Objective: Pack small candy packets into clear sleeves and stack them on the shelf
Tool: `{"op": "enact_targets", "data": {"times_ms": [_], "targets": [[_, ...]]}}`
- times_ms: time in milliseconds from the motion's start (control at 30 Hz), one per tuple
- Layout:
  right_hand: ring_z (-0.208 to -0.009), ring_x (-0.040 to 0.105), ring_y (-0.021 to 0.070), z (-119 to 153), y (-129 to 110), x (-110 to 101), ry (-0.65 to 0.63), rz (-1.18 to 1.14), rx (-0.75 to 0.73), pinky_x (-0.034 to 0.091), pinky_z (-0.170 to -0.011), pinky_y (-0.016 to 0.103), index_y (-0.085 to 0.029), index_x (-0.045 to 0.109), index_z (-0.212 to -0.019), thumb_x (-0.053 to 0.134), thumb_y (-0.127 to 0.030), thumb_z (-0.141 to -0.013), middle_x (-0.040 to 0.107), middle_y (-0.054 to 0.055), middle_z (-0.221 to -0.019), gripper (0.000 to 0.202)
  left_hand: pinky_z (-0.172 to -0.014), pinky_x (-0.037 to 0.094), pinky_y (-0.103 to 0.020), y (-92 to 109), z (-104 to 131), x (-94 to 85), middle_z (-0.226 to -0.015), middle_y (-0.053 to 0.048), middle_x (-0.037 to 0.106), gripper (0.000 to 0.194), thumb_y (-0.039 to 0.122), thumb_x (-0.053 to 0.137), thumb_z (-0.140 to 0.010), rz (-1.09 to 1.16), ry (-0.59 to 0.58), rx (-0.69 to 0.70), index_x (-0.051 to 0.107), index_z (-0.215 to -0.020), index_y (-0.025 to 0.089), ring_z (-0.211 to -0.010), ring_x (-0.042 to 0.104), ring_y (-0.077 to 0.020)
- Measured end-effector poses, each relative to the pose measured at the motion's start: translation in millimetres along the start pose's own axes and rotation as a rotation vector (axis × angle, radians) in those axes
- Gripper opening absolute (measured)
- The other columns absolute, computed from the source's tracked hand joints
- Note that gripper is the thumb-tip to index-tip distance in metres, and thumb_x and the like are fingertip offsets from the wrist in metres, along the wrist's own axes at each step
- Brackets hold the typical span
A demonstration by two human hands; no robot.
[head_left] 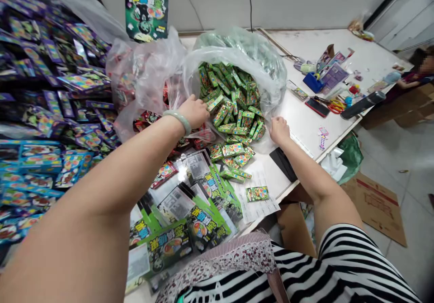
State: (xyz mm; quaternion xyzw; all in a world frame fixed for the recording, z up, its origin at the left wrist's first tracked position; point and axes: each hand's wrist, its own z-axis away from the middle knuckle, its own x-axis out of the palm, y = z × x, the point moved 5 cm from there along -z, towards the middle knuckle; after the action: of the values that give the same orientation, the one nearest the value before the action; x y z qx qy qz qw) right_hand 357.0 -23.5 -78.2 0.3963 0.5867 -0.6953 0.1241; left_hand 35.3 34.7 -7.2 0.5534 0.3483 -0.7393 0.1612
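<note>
A clear plastic bag point(237, 59) lies on its side, its mouth toward me, full of small green candy boxes point(233, 99). At the left rim of its mouth, my left hand point(194, 112) has its fingers curled onto the plastic, beside the green boxes. My right hand point(280, 130) pinches the bag's edge on the right. Several green boxes have spilled out in front of the mouth, and a single green box point(257, 193) lies on a printed paper sheet point(249, 210). Flat green-and-black printed packages point(206, 221) are spread nearest to me.
Purple boxes point(50, 59) heap up on the left, with blue packs point(34, 163) below. Another clear bag point(135, 68) holds red packs. On the right are a phone point(317, 106), scissors point(335, 106) and a black cylinder point(363, 105). Another person point(420, 68) is at far right.
</note>
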Motion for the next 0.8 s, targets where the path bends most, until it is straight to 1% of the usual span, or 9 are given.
{"op": "enact_targets", "data": {"times_ms": [67, 133, 233, 300, 400, 467, 600, 700, 800], "targets": [[-0.134, 0.039, 0.0374, -1, -5, 9, -0.02, 0.325, -0.129, 0.038, -0.109, 0.057, -0.014, 0.058, -0.124, 0.054, -0.02, -0.087, 0.051, 0.023, -0.139, 0.038, -0.102, 0.038, -0.046, 4, -2, -0.9, -0.109, -0.016, 0.07, 0.025, 0.01, 0.051, -0.085, 0.065, 0.024, -0.021, 0.074, -0.093, 0.013, -0.115, 0.061, -0.0309], [-0.129, 0.045, 0.039, -6, -11, 23, -0.067, 0.547, -0.224, 0.041, -0.105, 0.06, -0.013, 0.059, -0.126, 0.045, -0.022, -0.092, 0.054, 0.025, -0.133, 0.038, -0.103, 0.037, -0.047, 9, -6, 0.6, -0.108, -0.014, 0.069, 0.022, 0.01, 0.054, -0.082, 0.159, 0.013, -0.026, 0.074, -0.092, 0.014, -0.117, 0.06, -0.0315], [-0.123, 0.053, 0.039, -16, -15, 34, -0.137, 0.585, -0.218, 0.046, -0.101, 0.058, -0.01, 0.06, -0.127, 0.036, -0.025, -0.097, 0.055, 0.026, -0.13, 0.041, -0.104, 0.036, -0.049, 17, -7, 5.3, -0.095, -0.01, 0.07, 0.017, 0.011, 0.056, -0.081, 0.22, -0.077, -0.039, 0.073, -0.083, 0.013, -0.111, 0.062, -0.0315], [-0.122, 0.054, 0.0399, -15, -15, 26, -0.191, 0.588, -0.194, 0.045, -0.102, 0.058, -0.007, 0.058, -0.129, 0.039, -0.03, -0.097, 0.056, 0.027, -0.129, 0.043, -0.107, 0.034, -0.053, 22, -2, 0.9, -0.093, -0.009, 0.07, 0.018, 0.012, 0.054, -0.083, 0.236, -0.062, -0.075, 0.072, -0.082, 0.011, -0.111, 0.063, -0.0316], [-0.138, 0.041, 0.0433, 8, -16, -4, -0.124, 0.622, -0.272, 0.037, -0.11, 0.061, -0.007, 0.046, -0.142, 0.048, -0.038, -0.096, 0.05, 0.027, -0.142, 0.055, -0.113, 0.027, -0.057, 30, 22, -18.1, -0.113, -0.011, 0.069, 0.028, 0.018, 0.047, -0.091, 0.293, 0.123, -0.103, 0.073, -0.101, 0.01, -0.121, 0.058, -0.0309], [-0.146, 0.029, 0.0398, 41, -21, -21, -0.04, 0.596, -0.448, 0.03, -0.116, 0.059, -0.012, 0.042, -0.147, 0.048, -0.038, -0.097, 0.04, 0.022, -0.154, 0.057, -0.114, 0.027, -0.054, 35, 50, -27.1, -0.125, -0.012, 0.066, 0.036, 0.024, 0.041, -0.097, 0.359, 0.225, -0.092, 0.069, -0.114, 0.01, -0.125, 0.056, -0.0275], [-0.129, 0.053, 0.0291, 111, -23, 1, -0.357, 0.394, -0.734, 0.04, -0.113, 0.045, -0.018, 0.059, -0.13, 0.046, -0.034, -0.098, 0.061, 0.015, -0.135, 0.038, -0.108, 0.039, -0.046, 47, 122, -22.2, -0.117, -0.011, 0.071, 0.045, 0.037, 0.035, -0.099, 0.592, 0.306, -0.103, 0.071, -0.107, 0.012, -0.111, 0.062, -0.021], [-0.122, 0.059, 0.0326, 122, -18, 30, -0.417, 0.364, -0.58, 0.045, -0.106, 0.047, -0.013, 0.057, -0.131, 0.053, -0.037, -0.096, 0.064, 0.019, -0.129, 0.043, -0.102, 0.047, -0.04, 62, 189, -8.9, -0.111, -0.008, 0.073, 0.039, 0.043, 0.042, -0.095, 0.732, 0.343, -0.241, 0.073, -0.105, 0.021, -0.107, 0.064, -0.0213], [-0.117, 0.061, 0.0361, 110, -12, 52, -0.399, 0.365, -0.406, 0.049, -0.1, 0.049, -0.014, 0.054, -0.131, 0.07, -0.046, -0.085, 0.064, 0.02, -0.128, 0.059, -0.091, 0.053, -0.036, 82, 262, 6.1, -0.107, 0.006, 0.074, 0.03, 0.038, 0.053, -0.087, 0.861, 0.359, -0.513, 0.071, -0.11, 0.047, -0.095, 0.068, -0.0209]]}}
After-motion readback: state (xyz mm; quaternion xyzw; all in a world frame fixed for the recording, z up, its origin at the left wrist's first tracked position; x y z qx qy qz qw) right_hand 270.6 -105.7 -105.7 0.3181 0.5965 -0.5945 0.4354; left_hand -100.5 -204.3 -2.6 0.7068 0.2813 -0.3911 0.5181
